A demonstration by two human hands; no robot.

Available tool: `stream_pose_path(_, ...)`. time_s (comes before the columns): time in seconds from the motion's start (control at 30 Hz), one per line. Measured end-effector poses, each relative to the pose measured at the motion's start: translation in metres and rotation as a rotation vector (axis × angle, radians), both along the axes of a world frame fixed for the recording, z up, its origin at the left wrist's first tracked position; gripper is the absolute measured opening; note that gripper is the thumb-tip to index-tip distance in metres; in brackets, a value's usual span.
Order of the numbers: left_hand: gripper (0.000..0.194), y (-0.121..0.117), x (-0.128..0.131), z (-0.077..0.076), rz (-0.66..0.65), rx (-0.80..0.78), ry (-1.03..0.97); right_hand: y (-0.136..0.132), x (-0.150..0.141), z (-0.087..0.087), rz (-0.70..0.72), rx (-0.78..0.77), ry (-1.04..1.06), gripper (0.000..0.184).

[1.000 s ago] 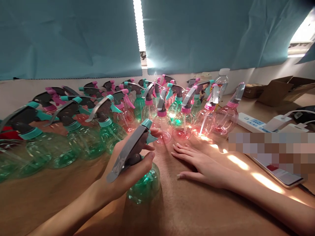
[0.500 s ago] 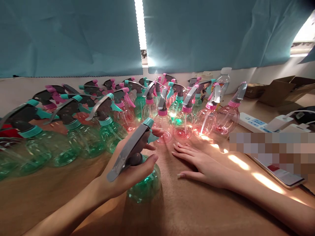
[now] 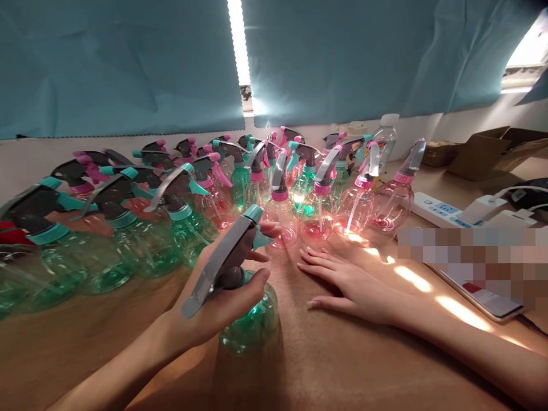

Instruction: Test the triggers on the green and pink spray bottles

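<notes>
Head view: left hand (image 3: 218, 311) holds a green spray bottle (image 3: 252, 326).

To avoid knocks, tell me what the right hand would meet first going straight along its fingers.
Probably the rounded, clear pink plastic spray bottle just ahead of the right hand, though depth is unclear.

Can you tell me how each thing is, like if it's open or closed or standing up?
Left hand: curled round the held green bottle's neck.
Held green bottle: upright, spray head on.
Right hand: open, palm down on the table.
Pink spray bottles: standing, heads on.
Clear bottle: capped.
Cardboard box: flaps open.
Power strip: plugs in.
Curtains: drawn, narrow gap between.
</notes>
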State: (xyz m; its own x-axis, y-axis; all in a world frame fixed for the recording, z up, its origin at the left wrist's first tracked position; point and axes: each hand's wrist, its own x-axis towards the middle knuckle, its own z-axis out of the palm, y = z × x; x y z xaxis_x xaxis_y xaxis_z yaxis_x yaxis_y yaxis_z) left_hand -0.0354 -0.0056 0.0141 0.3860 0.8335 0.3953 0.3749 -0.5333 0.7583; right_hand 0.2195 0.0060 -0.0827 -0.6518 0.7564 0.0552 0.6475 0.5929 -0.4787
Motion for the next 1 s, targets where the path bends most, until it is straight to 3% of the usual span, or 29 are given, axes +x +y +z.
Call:
stream_pose_path(0.17,0.04,-0.002,0.003,-0.004,0.094,-0.015,-0.001,0.0,0.0,0.0,0.001,0.012,0.017,0.077)
stream_pose_path(0.37,0.045,0.0,0.01,-0.003,-0.012,-0.002,-0.052,-0.001,0.0,0.0,-0.002,0.023,-0.006,0.078)
stream_pose_path(0.7,0.044,-0.003,0.015,-0.002,0.021,-0.036,-0.062,-0.001,0.002,-0.002,0.002,0.041,-0.01,0.076)
stream_pose_path(1.0,0.025,-0.007,0.013,0.007,0.011,0.001,0.045,-0.002,0.002,0.0,0.006,0.049,0.002,0.074)
